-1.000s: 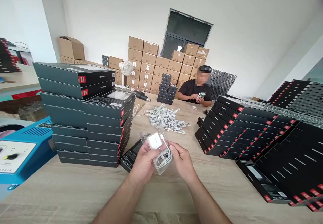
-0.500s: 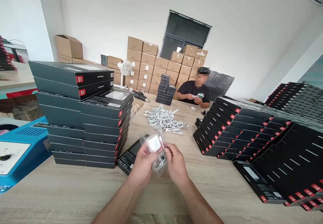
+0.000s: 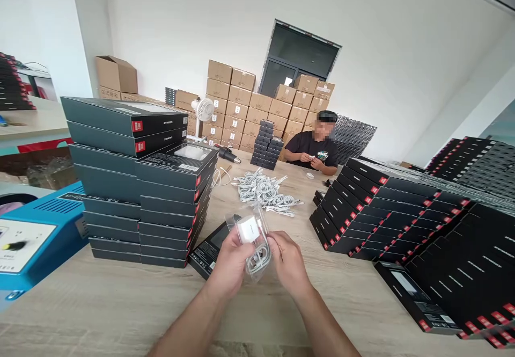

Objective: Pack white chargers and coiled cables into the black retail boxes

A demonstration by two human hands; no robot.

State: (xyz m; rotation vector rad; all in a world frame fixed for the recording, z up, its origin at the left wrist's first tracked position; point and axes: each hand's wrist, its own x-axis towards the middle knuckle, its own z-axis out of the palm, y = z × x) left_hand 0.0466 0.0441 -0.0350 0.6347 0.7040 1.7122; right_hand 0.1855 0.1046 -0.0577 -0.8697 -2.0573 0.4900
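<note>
Over the tabletop my left hand (image 3: 230, 264) is closed around a clear plastic tray (image 3: 255, 277), its thumb across the front. A white charger block (image 3: 248, 228) sits in the upper part of the tray, and a coiled white cable (image 3: 259, 259) lies in the lower part. My right hand (image 3: 288, 259) pinches the tray's right edge, fingers bent together. Behind my left hand, a black box (image 3: 206, 249) lies on the table, partly covered by the hand and tray. Farther back is a pile of white cables (image 3: 263, 189).
Stacked dark boxes (image 3: 161, 196) rise on the left, beside a blue machine (image 3: 52, 233). More black boxes (image 3: 354, 206) are stacked on the right. A co-worker (image 3: 311, 147) sits across the table (image 3: 257, 325). A heat gun (image 3: 228, 154) and a white fan (image 3: 203, 110) stand farther back.
My view has shifted slightly, so the surroundings appear a little farther right. Both hands still hold the tray, which stays in nearly the same place.
</note>
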